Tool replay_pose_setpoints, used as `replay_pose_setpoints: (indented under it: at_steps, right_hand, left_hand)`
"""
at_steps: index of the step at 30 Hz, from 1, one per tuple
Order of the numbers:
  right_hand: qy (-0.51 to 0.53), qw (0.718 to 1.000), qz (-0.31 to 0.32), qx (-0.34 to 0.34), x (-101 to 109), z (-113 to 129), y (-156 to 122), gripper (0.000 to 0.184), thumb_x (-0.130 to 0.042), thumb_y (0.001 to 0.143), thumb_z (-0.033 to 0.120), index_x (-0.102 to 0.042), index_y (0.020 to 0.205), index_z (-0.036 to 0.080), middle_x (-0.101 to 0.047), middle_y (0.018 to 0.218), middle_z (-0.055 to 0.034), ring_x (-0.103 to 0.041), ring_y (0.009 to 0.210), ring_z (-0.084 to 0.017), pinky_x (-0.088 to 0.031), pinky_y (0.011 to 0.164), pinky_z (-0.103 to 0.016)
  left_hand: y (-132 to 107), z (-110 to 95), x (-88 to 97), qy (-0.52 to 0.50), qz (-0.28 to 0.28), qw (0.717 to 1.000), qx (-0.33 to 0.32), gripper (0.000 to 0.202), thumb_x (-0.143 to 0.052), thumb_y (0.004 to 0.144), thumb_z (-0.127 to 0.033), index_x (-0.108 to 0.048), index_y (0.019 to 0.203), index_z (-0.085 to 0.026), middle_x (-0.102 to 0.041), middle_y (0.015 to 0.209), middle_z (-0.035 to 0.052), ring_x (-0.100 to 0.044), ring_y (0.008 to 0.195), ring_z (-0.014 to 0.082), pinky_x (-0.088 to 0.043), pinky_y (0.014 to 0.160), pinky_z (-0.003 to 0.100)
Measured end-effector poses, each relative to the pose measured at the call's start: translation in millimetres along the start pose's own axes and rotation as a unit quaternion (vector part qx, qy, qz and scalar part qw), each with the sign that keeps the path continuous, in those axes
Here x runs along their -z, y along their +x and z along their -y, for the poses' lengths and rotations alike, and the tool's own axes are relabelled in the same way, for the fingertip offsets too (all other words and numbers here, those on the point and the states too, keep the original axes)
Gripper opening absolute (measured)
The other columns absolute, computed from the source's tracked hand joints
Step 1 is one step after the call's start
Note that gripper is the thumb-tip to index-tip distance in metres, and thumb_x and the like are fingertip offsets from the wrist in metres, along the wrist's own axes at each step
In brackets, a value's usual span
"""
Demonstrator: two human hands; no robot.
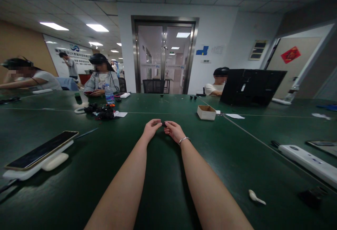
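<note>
Both my arms stretch forward over the green table [163, 174]. Between my fingertips is a small black piece [163, 123], too small to tell its kind. My left hand [152, 129] pinches it from the left side. From the other side my right hand [173, 130], with a silver bracelet [184, 140] at the wrist, grips it between thumb and fingers. Part of the piece is hidden by the fingers.
Left lie a phone [43, 149] on a white power strip, a black cluster [101, 111] and a water bottle [109, 95]. A small open box [206, 112] and a monitor [250, 87] stand right; a white earbud [256, 197] lies nearer. Several people sit around the table.
</note>
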State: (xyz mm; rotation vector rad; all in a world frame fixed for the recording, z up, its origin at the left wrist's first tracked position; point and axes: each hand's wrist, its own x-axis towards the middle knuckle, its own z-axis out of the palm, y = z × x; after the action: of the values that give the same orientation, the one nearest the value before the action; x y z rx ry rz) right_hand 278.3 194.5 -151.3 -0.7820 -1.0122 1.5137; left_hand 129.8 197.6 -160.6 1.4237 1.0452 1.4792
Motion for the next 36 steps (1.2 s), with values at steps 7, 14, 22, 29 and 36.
replay_pose_setpoints:
  at_steps: [7, 14, 22, 29, 36]
  right_hand:
    - [-0.01, 1.0, 0.0, 0.002, 0.9, -0.9, 1.3, 0.026, -0.073, 0.067, 0.024, -0.06, 0.087, 0.012, -0.06, 0.055, -0.0023, -0.056, 0.049, -0.01, -0.046, 0.047, -0.021]
    - [-0.004, 1.0, -0.006, 0.001, -0.2, -1.3, 0.9, 0.022, -0.071, 0.07, 0.024, -0.06, 0.085, 0.013, -0.059, 0.053, -0.002, -0.056, 0.048, -0.01, -0.046, 0.046, -0.021]
    - [-0.005, 1.0, -0.009, -0.003, -1.2, -0.2, -0.1, 0.019, -0.069, 0.073, 0.023, -0.059, 0.085, 0.012, -0.06, 0.054, -0.0026, -0.056, 0.049, -0.01, -0.047, 0.045, -0.019]
    - [-0.006, 1.0, -0.006, -0.002, -1.0, -0.8, 0.6, 0.019, -0.069, 0.073, 0.024, -0.059, 0.084, 0.013, -0.059, 0.053, -0.0026, -0.056, 0.049, -0.011, -0.047, 0.045, -0.02]
    - [-0.016, 1.0, -0.001, -0.006, -1.2, 0.4, -0.6, 0.019, -0.07, 0.073, 0.025, -0.06, 0.084, 0.012, -0.059, 0.055, -0.0032, -0.056, 0.049, -0.011, -0.047, 0.045, -0.021]
  left_hand:
    - [-3.0, -5.4, -2.7, 0.036, -0.012, 0.999, 0.019, 0.031, -0.063, 0.069, -0.04, -0.063, 0.084, -0.013, -0.064, 0.079, 0.0073, -0.059, 0.068, 0.0156, -0.044, 0.06, 0.026]
    - [-4.7, -8.4, -3.0, 0.032, -0.01, 0.999, -0.01, 0.035, -0.066, 0.066, -0.036, -0.064, 0.093, -0.015, -0.065, 0.092, 0.0098, -0.06, 0.078, 0.0178, -0.045, 0.062, 0.026]
    - [-7.0, -11.8, -3.4, 0.043, -0.013, 0.999, -0.011, 0.029, -0.063, 0.068, -0.037, -0.062, 0.087, -0.015, -0.06, 0.071, 0.0036, -0.054, 0.062, 0.0124, -0.039, 0.051, 0.02]
    - [-5.9, -9.5, -4.7, 0.024, -0.023, 0.999, 0.029, 0.044, -0.064, 0.067, -0.045, -0.057, 0.098, -0.016, -0.06, 0.073, 0.0034, -0.055, 0.06, 0.0121, -0.04, 0.051, 0.021]
    - [-4.9, -6.4, -2.3, 0.043, -0.017, 0.999, 0.02, 0.031, -0.061, 0.069, -0.044, -0.06, 0.078, -0.015, -0.055, 0.065, 0.0009, -0.05, 0.055, 0.0097, -0.037, 0.046, 0.019]
